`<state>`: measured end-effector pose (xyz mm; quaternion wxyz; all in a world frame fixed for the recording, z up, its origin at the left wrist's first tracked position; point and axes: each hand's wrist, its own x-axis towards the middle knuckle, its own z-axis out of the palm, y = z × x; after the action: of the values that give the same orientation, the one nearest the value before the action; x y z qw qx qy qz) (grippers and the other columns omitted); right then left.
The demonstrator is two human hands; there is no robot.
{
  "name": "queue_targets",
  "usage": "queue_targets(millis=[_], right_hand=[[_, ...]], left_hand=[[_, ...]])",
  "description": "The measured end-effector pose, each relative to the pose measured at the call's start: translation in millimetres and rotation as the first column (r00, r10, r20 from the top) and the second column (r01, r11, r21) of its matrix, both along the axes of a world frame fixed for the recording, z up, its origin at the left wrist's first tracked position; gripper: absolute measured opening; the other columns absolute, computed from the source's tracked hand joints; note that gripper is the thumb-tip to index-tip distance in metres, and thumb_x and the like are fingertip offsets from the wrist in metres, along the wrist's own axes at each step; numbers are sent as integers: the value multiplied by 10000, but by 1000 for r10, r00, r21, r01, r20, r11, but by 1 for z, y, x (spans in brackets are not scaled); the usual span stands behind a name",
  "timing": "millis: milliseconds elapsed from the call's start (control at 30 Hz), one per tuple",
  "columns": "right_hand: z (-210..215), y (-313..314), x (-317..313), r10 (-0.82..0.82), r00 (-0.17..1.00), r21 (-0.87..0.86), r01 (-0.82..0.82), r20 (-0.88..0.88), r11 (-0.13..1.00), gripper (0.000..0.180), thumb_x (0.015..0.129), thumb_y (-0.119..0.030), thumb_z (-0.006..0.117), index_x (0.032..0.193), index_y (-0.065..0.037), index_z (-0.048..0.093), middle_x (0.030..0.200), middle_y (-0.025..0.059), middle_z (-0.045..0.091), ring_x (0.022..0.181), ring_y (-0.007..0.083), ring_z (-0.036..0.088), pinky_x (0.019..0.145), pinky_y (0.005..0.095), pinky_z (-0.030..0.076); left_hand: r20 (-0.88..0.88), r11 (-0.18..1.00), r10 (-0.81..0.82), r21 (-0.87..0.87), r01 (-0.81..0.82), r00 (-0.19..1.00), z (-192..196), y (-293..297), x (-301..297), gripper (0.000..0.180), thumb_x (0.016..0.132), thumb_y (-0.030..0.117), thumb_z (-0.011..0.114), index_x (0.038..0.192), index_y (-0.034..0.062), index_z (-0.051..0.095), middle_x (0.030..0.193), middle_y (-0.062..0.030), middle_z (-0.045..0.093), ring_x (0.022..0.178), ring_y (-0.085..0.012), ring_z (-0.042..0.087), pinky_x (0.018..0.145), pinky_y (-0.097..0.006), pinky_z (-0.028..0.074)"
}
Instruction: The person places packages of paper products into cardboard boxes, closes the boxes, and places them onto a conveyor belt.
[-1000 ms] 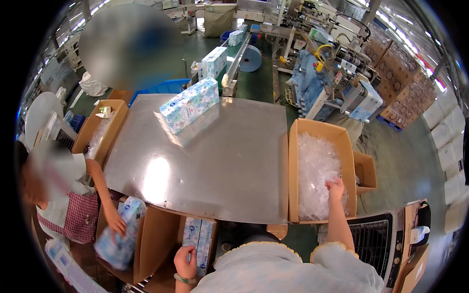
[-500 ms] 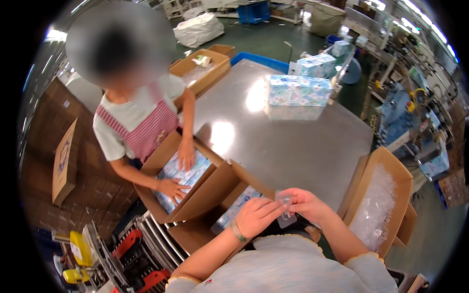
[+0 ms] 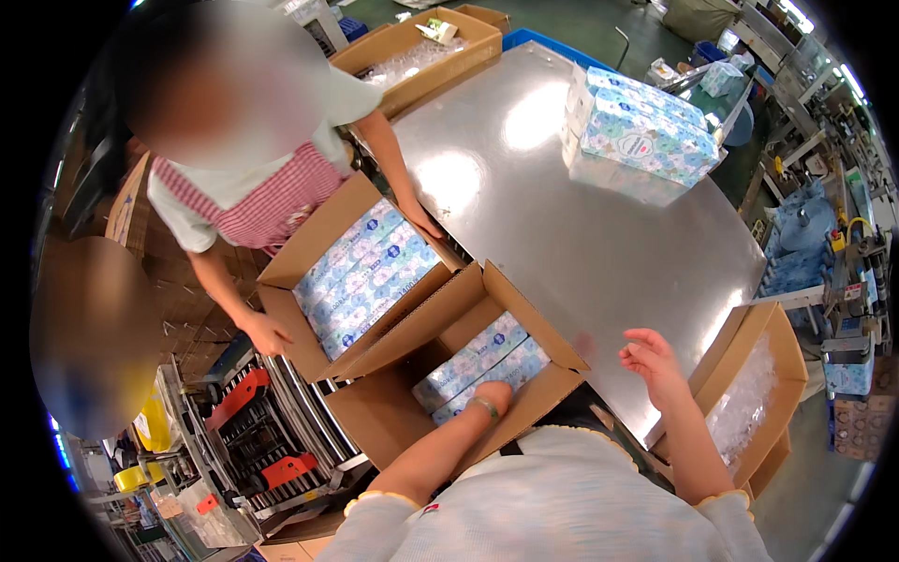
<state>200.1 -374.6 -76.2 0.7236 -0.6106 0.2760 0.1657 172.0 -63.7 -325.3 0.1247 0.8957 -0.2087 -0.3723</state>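
Observation:
My left hand [image 3: 495, 397] reaches down into an open cardboard box [image 3: 370, 421] in front of me, against blue floral packs [image 3: 482, 354] lying side by side. Its fingers are hidden, so what they hold does not show. Over the near edge of the metal table, my right hand [image 3: 649, 363] is raised with its fingers loosely bent and apart, nothing visible in them. Beyond my box stands a second cardboard box [image 3: 281, 309] filled with similar packs [image 3: 370, 276]. A co-worker's hands [image 3: 269, 334] rest at the sides of that one.
More floral packs [image 3: 646, 126] stand on the far part of the metal table [image 3: 599, 258]. At my right, a carton [image 3: 791, 365] holds clear plastic pieces [image 3: 744, 403]. A roller conveyor [image 3: 304, 412] runs on the left. Another carton [image 3: 478, 47] sits at the far edge.
Both hands were together on a small clear plastic piece, which no longer shows. My left hand went down into the box; my right moved away rightward. The co-worker's hands left the packs.

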Motion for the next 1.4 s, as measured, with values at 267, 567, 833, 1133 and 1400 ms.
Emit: queue_targets(millis=[267,567,833,1133,1400], right_hand=[[-1,-61,35,-38,999,-204,45,35,978,288,944,-135,646,1217,-57,600,962,51,658,883,128,610,837,281,492],[-2,-141,333,596,730,-940,213,335,267,285,819,-147,733,1059,-12,665,1064,161,643,1039,343,621,871,425,513],[-22,-186,550,467,876,-991,-132,-117,-1,610,742,-326,746,1271,-66,592,1273,157,601,1248,349,542,1033,562,441],[-64,-142,561,842,494,-974,-168,-217,-152,583,720,-365,785,1218,-115,611,1088,159,706,1084,359,652,996,497,438],[14,-58,319,990,111,-947,-297,89,118,659,729,-379,803,1323,-155,628,1443,170,487,1410,350,379,1141,669,192]], left_hand=[[-559,878,187,-274,-392,808,-65,25,27,425,739,154,672,1145,35,715,1023,-222,728,918,-330,702,825,-424,548],[-224,555,719,-385,-738,658,-17,77,32,304,917,226,714,1130,11,693,965,-120,743,875,-191,701,809,-333,555],[115,535,830,-440,-721,545,102,76,21,210,935,111,638,1102,-4,695,1038,-175,722,950,-295,686,870,-375,536],[431,701,666,-640,-314,609,199,-27,108,177,902,-4,624,1069,24,679,1025,-181,679,959,-348,657,859,-405,523],[704,990,112,-139,-19,702,267,-158,208,927,704,274,836,1478,27,388,1451,-319,370,1158,-487,541,1003,-497,455]])
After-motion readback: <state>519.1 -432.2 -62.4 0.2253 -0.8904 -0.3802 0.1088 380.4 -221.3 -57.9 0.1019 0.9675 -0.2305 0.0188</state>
